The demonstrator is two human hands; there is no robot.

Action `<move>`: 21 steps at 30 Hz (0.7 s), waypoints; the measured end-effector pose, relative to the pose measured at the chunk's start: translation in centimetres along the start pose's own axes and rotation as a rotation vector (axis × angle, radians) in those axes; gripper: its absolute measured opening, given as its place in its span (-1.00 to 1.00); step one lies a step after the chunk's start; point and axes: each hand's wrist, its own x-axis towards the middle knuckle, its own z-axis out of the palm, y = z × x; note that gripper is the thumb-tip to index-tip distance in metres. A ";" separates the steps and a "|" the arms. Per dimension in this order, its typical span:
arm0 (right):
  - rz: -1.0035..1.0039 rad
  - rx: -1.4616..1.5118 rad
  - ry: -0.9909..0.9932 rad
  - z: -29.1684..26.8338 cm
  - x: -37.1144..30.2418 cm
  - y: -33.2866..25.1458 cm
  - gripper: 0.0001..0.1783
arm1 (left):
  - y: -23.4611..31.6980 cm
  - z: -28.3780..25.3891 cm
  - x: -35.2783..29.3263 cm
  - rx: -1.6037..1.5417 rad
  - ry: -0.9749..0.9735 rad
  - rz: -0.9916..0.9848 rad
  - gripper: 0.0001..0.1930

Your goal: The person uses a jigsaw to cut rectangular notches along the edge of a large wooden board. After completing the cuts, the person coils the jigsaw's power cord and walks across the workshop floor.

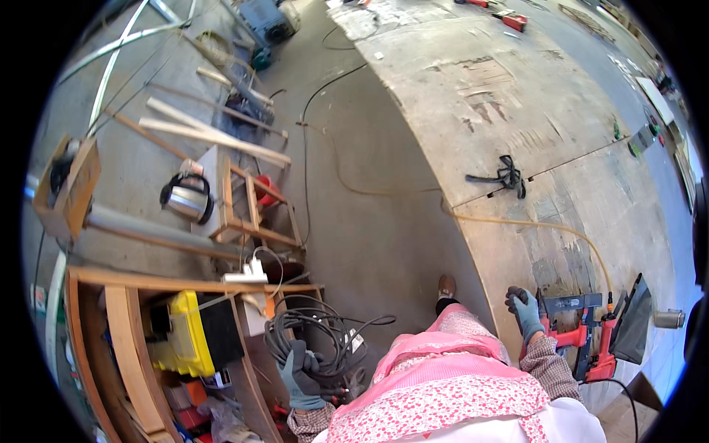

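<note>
My left hand (301, 376), in a blue-grey work glove with darker fingers, is low at the left, closed on a coil of dark cable (295, 325). The coil's loops spread above the hand, beside the wooden cabinet. Over the edge of the worn wooden worktable (509, 221) is my gloved right hand (526, 311), its fingers curled in with nothing visible in them. Just right of it lie a red and black nail gun (569, 336) and a second red air tool (604, 351). A yellowish air hose (546, 221) runs to the tools.
An open wooden cabinet (196, 277) holds a yellow and black case (185, 336). Beyond it are a power strip (247, 275), a steel kettle (188, 198), a wooden stool frame (255, 199) and loose timber strips (214, 136). The hose and a dark cable (305, 177) cross the floor. Black straps (506, 176) lie on the table.
</note>
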 end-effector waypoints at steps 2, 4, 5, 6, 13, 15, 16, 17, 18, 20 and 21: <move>-0.079 -0.050 0.049 0.0 4.7 -0.9 -0.73 | 0.7 1.3 1.7 0.003 -0.064 -0.013 -0.70; -0.209 -0.164 0.138 -0.4 8.8 -3.1 -0.70 | 1.2 4.5 4.3 0.023 -0.098 0.025 -0.73; -0.280 -0.156 0.200 -0.4 9.5 -4.4 -0.67 | 1.8 5.5 5.2 -0.024 -0.146 -0.018 -0.72; -0.377 -0.126 0.192 1.8 11.0 -7.2 -0.64 | 3.8 6.2 4.4 -0.071 -0.145 -0.001 -0.71; -0.028 -1.094 0.203 3.8 20.4 -16.3 -0.49 | 5.1 15.8 11.3 -0.111 -0.233 -0.087 -0.70; 0.082 -1.124 0.160 4.6 22.8 -15.8 -0.46 | 5.9 16.1 14.2 -0.225 -0.321 -0.141 -0.72; 0.143 -1.142 0.141 5.0 23.5 -15.6 -0.44 | 6.4 16.9 15.5 -0.265 -0.348 -0.158 -0.71; 0.165 -1.212 0.166 5.3 23.8 -15.9 -0.42 | 6.7 17.9 17.0 -0.346 -0.406 -0.210 -0.72; 0.124 -1.113 0.146 5.1 24.7 -15.5 -0.43 | 6.8 18.9 18.4 -0.382 -0.459 -0.247 -0.70; 0.043 -0.913 0.123 2.8 27.3 -14.0 -0.45 | 7.5 20.8 21.3 -0.459 -0.574 -0.331 -0.65; -0.134 -0.642 0.151 1.5 28.8 -13.5 -0.58 | 7.3 21.1 22.9 -0.472 -0.575 -0.343 -0.67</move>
